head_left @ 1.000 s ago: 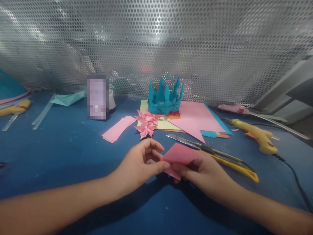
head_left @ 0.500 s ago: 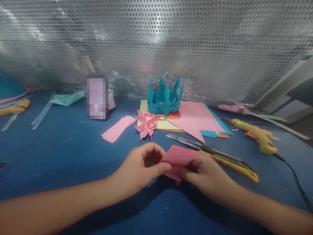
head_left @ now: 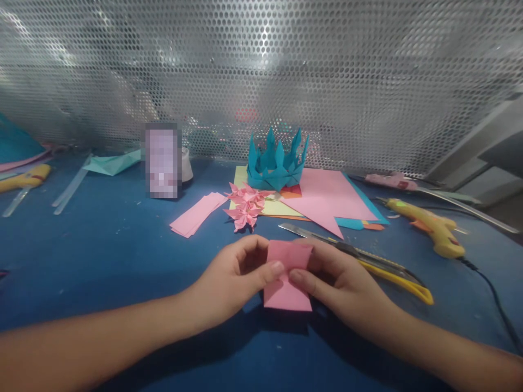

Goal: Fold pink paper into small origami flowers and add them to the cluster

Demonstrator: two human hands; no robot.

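Observation:
A small pink paper is held up off the blue table between both hands, a crease running across its middle. My left hand pinches its left side, thumb on the front face. On the right side, my right hand grips it the same way; the fingers behind the sheet are partly hidden. Just beyond lie pink folded-paper flowers and a stack of pink paper strips. A yellow utility knife with its blade out lies behind my right hand.
A blue paper crown stands on coloured sheets near the perforated metal panel. Yellow glue guns lie at right and far left. A pixelated upright phone-like object stands back left, beside glue sticks.
The pink paper has turned from a slanted, folded position to upright and opened out, facing me. My right thumb has come onto its front face.

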